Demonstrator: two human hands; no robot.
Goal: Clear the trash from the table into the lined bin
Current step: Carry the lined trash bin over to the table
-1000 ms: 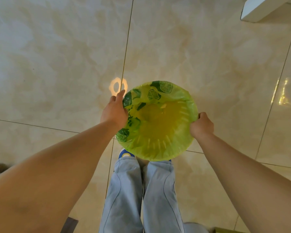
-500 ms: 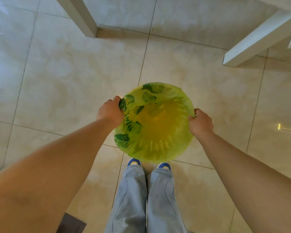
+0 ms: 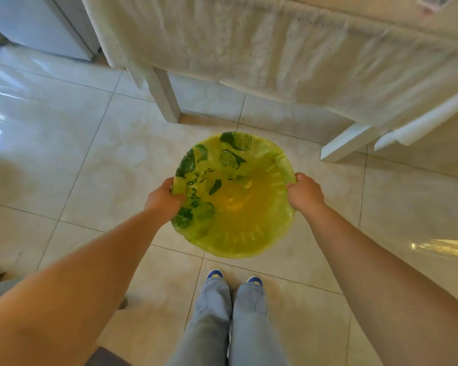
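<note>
head | left hand (image 3: 164, 199), right hand (image 3: 306, 192) clamped on bin (image 3: 238, 233) rim | table (image 3: 275, 48) edge ahead

A glossy beige tiled floor (image 3: 111, 165) fills most of the frame, crossed by thin dark grout lines, with bright window glare at the far left and a small reflection at the right edge. At the bottom centre two blue-toed shoes (image 3: 215, 273) stand side by side on it. A white table leg (image 3: 164, 96) rests on the tiles in the upper middle, another (image 3: 347, 143) at the upper right. Across the top, a table (image 3: 275, 43) carries a pale draped cloth.
</note>
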